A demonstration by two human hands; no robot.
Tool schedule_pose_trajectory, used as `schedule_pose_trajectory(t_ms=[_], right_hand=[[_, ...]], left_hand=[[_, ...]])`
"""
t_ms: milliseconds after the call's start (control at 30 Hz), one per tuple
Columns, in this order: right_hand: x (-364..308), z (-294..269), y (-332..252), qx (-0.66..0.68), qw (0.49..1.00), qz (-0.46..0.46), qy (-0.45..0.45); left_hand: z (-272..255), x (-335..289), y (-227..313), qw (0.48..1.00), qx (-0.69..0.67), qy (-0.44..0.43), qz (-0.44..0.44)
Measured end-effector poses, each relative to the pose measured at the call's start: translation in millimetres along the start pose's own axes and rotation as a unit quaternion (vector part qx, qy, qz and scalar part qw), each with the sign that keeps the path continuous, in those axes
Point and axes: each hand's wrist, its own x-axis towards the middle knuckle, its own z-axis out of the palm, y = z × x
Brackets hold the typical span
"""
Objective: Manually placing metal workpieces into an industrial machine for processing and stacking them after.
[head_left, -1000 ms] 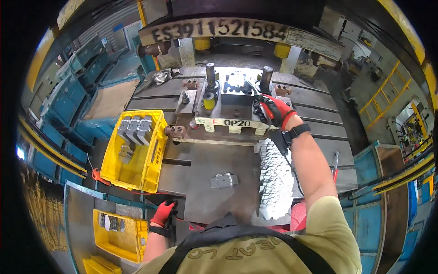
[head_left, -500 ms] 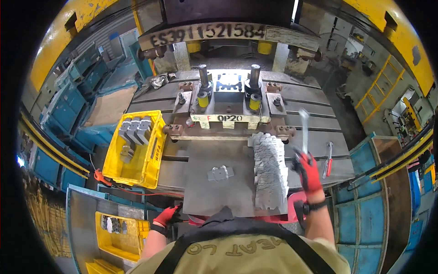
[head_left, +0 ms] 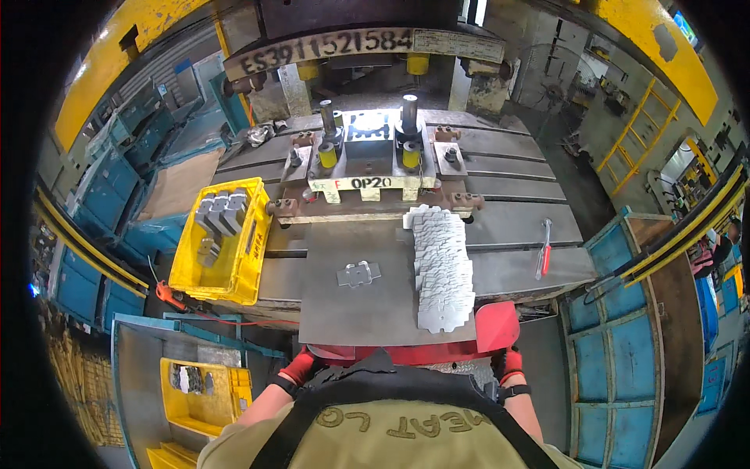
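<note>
Both gloved hands, left hand point(head_left: 299, 365) & right hand point(head_left: 509, 364), are resting at the bench point(head_left: 367, 313) edge; fingers' state can't be told. 1 blank point(head_left: 358, 273) is lying by the stack point(head_left: 442, 270); probably between press cycles.

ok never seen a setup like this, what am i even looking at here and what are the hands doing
This view comes from a fisheye camera on a person's head, looking down, so straight edges bend. Ahead is a large metal press bed with a tool block on it. On the steel plate lie one small metal part and a long stack of flat metal blanks. A yellow crate of parts sits left; a red-handled tool lies right. The left hand and right hand, both red-gloved, are low at the front edge, holding nothing visible.
</note>
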Motion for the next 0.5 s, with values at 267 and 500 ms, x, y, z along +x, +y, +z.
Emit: schedule_pose_trajectory(t_ms=[267, 500], right_hand=[[73, -14, 60, -0.13, 0.967, -0.087, 0.2], [94, -25, 68, -0.178, 0.957, -0.059, 0.22]], left_hand=[[13, 5, -6, 0.935, -0.321, 0.114, -0.101], [-3, 8, 29, 0.912, -0.376, 0.092, -0.133]])
